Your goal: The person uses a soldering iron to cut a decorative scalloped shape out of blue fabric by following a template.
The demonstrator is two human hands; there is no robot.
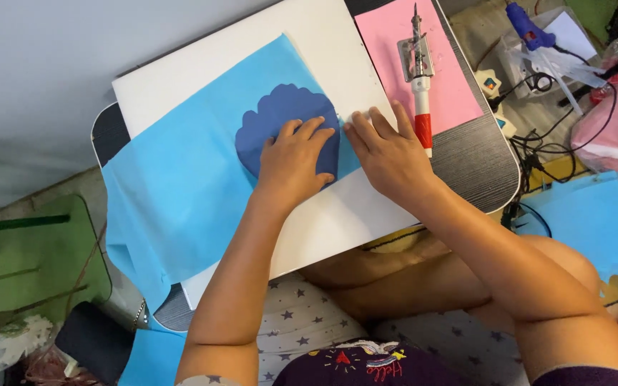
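A small dark table (477, 161) stands low over a cluttered floor, with a white board (202, 68) covering most of its top. On the board lies a dark blue scalloped shape (280, 114), set on a light blue sheet (173, 186) that droops off the table's near-left edge. The left hand (293, 161) lies flat on the shape, fingers spread and gripping nothing. The right hand (388, 150) rests just beside it, open too, fingertips pressing the sheet's edge against the board. Just beyond the right hand (almost touching it) a red-and-white handled tool (418, 78) lies on a pink sheet (434, 86). Farther right, off the table, sits a blue glue gun (527, 25) among black cables (538, 146).
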